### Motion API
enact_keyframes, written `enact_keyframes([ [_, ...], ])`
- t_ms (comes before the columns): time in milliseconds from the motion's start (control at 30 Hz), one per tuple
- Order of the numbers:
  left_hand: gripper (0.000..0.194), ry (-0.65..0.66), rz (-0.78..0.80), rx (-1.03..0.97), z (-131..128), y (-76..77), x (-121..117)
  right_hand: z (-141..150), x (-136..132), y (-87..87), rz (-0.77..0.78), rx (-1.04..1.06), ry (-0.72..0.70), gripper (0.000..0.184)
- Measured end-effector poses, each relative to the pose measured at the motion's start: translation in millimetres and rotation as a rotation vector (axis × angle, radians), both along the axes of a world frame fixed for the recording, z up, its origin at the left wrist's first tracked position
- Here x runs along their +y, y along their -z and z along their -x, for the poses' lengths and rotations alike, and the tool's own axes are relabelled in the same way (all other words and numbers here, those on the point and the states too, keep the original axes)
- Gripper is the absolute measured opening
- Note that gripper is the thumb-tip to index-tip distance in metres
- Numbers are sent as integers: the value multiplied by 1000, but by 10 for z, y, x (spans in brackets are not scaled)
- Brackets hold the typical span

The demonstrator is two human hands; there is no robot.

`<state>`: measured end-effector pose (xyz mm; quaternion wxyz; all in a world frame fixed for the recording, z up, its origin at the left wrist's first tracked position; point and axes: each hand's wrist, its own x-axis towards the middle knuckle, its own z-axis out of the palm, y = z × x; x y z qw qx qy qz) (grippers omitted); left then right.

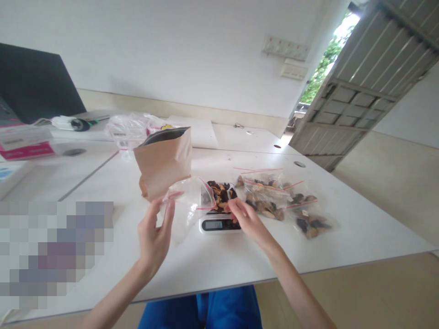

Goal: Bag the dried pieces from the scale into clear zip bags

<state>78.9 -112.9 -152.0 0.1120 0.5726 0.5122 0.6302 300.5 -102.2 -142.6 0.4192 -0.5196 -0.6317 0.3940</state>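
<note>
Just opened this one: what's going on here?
A person's left hand holds a clear plastic bag, its mouth next to dark and tan pieces on a digital scale. The right hand is at those pieces; whether it grips any is unclear. Beyond stands an open brown paper pouch; filled bags lie to the right.

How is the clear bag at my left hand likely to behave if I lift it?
The clear bag is probably floppy: its thin film looks wrinkled and slack. It's likely light, since no contents show in its body. Its glossy surface may slip against the left hand.
</note>
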Motion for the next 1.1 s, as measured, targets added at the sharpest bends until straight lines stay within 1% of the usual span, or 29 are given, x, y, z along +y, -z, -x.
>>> enact_keyframes([
  [67,28,13,-29,-54,-61,13,108,-101,48,59,-181,-134,156,26],
  [100,30,28,-36,-74,-100,21,171,-131,72,82,-262,-195,195,23],
  [133,32,48,-33,-89,-143,30,235,-147,93,99,-328,-251,194,20],
  [200,34,82,7,-114,-234,55,358,-138,121,112,-422,-354,120,18],
  [300,36,67,47,-165,-340,124,493,-68,133,102,-502,-529,-47,26],
  [367,38,34,23,-194,-367,185,535,-30,142,99,-525,-644,-138,31],
  [467,38,14,-23,-242,-354,264,540,-24,175,126,-551,-749,-211,33],
  [533,39,11,-26,-270,-343,291,520,-43,205,161,-562,-759,-233,35],
  [700,41,41,0,-302,-400,300,457,-79,267,227,-587,-688,-249,36],
  [900,39,65,35,-330,-449,292,426,-118,302,198,-601,-665,-313,33],
  [1100,39,67,58,-380,-443,309,437,-135,310,161,-571,-636,-357,33],
])
